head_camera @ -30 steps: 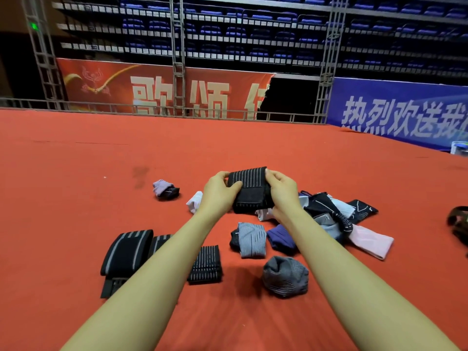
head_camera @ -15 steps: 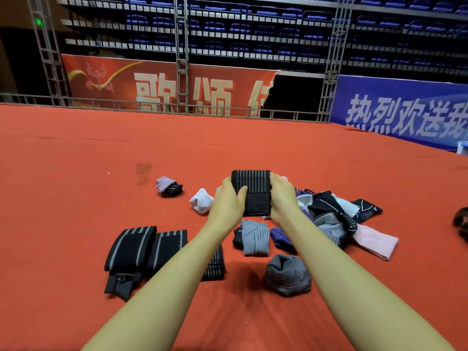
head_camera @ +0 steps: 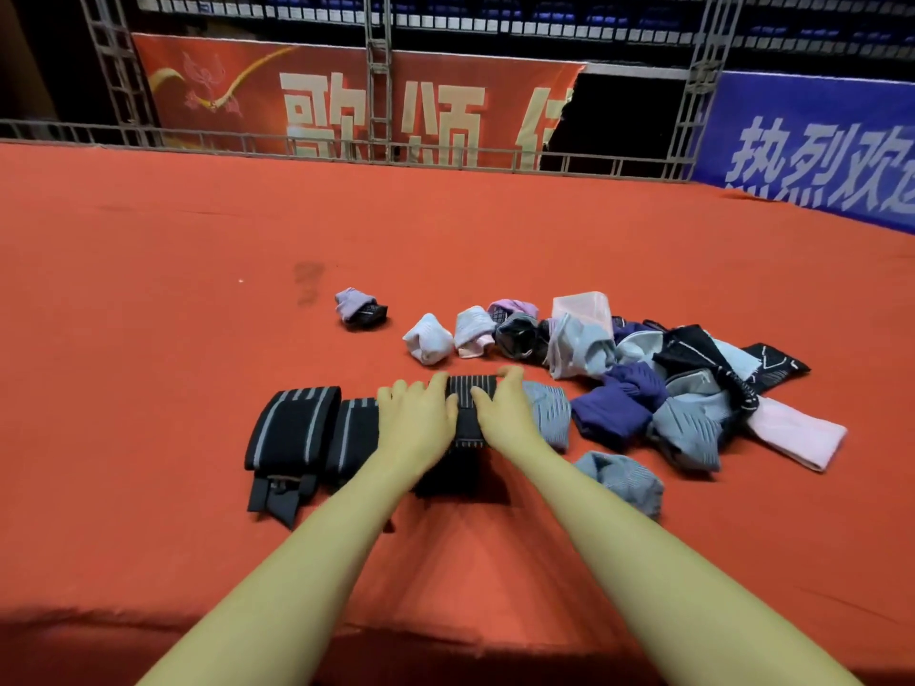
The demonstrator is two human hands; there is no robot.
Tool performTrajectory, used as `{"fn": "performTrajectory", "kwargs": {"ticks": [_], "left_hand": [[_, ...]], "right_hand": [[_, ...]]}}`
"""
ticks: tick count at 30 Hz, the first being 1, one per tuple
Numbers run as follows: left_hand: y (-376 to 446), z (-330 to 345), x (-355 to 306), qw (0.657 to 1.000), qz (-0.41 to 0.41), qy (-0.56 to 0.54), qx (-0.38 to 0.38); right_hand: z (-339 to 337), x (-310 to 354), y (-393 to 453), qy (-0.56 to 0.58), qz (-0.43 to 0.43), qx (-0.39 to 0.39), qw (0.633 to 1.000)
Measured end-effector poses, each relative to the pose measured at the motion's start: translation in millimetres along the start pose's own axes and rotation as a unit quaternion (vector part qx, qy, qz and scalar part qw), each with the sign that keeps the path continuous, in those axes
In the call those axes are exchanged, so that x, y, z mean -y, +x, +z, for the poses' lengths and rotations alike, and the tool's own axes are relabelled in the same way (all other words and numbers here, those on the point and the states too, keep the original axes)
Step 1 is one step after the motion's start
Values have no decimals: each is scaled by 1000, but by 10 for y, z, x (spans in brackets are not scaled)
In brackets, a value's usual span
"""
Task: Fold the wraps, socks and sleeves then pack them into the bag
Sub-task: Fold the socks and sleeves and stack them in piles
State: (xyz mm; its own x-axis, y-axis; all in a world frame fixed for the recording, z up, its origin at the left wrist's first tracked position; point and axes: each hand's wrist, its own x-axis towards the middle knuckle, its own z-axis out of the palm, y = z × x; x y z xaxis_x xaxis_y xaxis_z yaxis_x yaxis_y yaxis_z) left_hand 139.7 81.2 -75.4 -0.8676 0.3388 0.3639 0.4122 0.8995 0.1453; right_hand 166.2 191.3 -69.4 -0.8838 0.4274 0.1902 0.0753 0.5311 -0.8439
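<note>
A folded black wrap with thin grey stripes [head_camera: 465, 408] sits low on the red cloth, held between both hands. My left hand [head_camera: 416, 418] grips its left side and my right hand [head_camera: 505, 413] grips its right side. To the left lie two more folded black striped wraps [head_camera: 294, 428], side by side, the nearer one partly under my left hand. A folded grey-blue sock [head_camera: 549, 413] lies just right of my right hand. A heap of loose socks and sleeves [head_camera: 683, 383] in purple, grey, black and pink spreads to the right.
Rolled socks lie farther back: a lilac-black one [head_camera: 359, 309], a white one [head_camera: 428, 344], a pale pink one [head_camera: 473, 331]. A grey rolled sock [head_camera: 621, 480] sits near my right forearm. The red cloth [head_camera: 148, 363] ends at a metal rail [head_camera: 297, 141]. No bag shows.
Both hands have brought the folded black wrap down from mid-air onto the cloth, next to the other two black wraps. The camera has tilted down and closer.
</note>
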Motion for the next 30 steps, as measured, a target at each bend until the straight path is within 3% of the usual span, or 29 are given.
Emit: {"fn": "performTrajectory", "kwargs": {"ticks": [5,8,12,15,22,27,30], "left_hand": [[-124,325,126,993,25,89,70],[-198,494,189,991,42,111,67],[-208,508,175,986,36,133,95],[-169,570,208,989,44,104,94],[-84,387,154,991,33,78,100],[-113,210,-78,996,54,35,56],[-164,125,-291,997,65,-12,45]], "right_hand": [[353,-332,-52,-161,28,42,986],[462,-445,-97,-254,38,37,966],[519,-543,-84,-292,-83,-40,952],[526,-626,-101,-324,-139,-23,936],[356,-546,-32,-287,-78,61,953],[-33,-402,-113,-188,-134,11,973],[-367,-368,-206,-214,-145,-48,965]]}}
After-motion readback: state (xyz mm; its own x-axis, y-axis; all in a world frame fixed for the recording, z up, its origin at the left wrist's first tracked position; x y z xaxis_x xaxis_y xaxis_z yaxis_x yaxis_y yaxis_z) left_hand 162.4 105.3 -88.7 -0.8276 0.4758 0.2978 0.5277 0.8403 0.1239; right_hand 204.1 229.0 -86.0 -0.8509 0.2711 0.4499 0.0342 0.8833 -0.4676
